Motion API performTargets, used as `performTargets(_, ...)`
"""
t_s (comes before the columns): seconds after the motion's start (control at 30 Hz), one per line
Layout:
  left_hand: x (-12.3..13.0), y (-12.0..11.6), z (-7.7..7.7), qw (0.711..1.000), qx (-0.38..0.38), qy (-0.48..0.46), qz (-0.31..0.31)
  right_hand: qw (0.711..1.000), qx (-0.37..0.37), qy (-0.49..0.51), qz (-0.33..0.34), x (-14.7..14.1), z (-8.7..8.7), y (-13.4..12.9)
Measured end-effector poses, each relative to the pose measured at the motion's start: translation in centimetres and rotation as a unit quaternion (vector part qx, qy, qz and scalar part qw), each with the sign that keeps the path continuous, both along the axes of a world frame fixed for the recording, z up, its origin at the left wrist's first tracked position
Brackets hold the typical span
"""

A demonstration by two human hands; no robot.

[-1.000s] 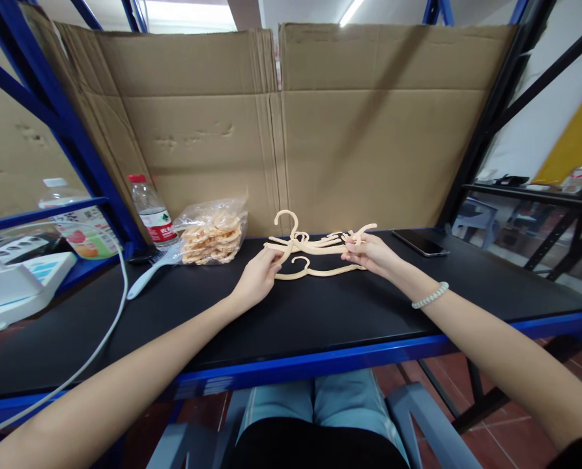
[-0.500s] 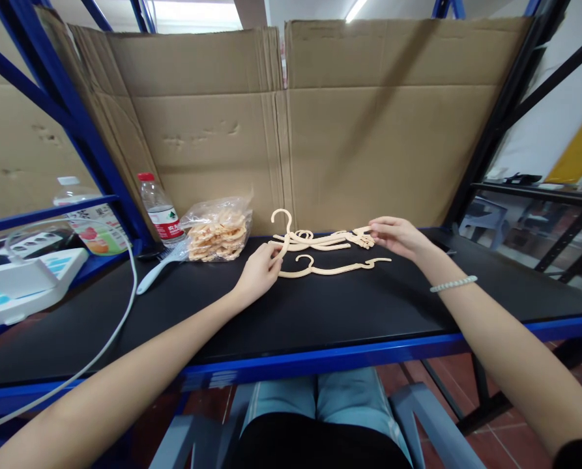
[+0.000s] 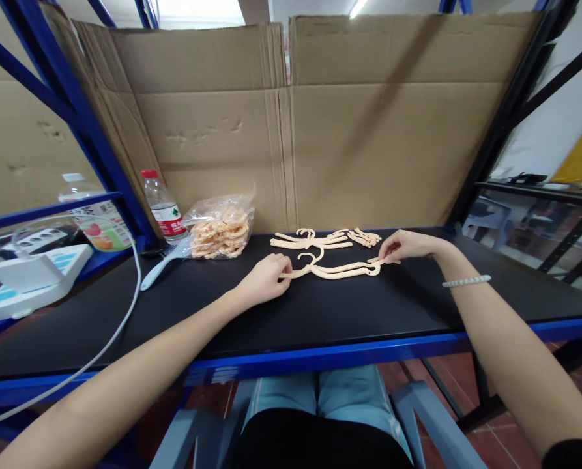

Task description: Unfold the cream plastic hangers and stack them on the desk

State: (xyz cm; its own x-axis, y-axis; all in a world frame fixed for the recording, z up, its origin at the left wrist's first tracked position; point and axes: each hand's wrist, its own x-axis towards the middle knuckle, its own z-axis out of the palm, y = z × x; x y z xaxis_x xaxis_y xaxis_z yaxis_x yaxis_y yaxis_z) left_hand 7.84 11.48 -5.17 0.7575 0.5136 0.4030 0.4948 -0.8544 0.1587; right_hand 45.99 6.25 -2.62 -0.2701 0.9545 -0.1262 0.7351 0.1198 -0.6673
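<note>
Two cream hangers [image 3: 339, 270] lie nearly on top of each other on the black tabletop, their hooks toward the back. My left hand [image 3: 270, 279] is closed on the left end of a hanger. At the opposite end, my right hand [image 3: 397, 247] pinches a small cream piece, which touches or overlaps the hanger's right tip. Behind them lie more cream hangers [image 3: 315, 242], and to the right of those a small pile of cream pieces [image 3: 365, 238].
At the back left are a clear bag of cream pieces [image 3: 222, 231], a light blue brush [image 3: 163, 266], and a red-capped bottle [image 3: 162, 207]. A white power strip [image 3: 41, 280] and its cable are at the far left. Cardboard [image 3: 393, 143] stands behind the table.
My left hand has lowered the hanger it held upright onto the one lying in front. My right hand has moved from the small pile down to the hanger's right end with a cream piece.
</note>
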Motion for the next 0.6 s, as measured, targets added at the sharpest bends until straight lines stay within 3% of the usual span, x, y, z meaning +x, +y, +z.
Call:
performTargets(0.37,-0.1,-0.1,-0.1,0.999,-0.003,0.044,0.014,0.998,0.011,-0.049,-0.049,-0.2,-0.9,0.5)
performTargets(0.6,-0.1,-0.3,-0.1,0.998,0.001,0.054,0.031,0.984,0.052,-0.147,-0.085,-1.3,-0.4,0.1)
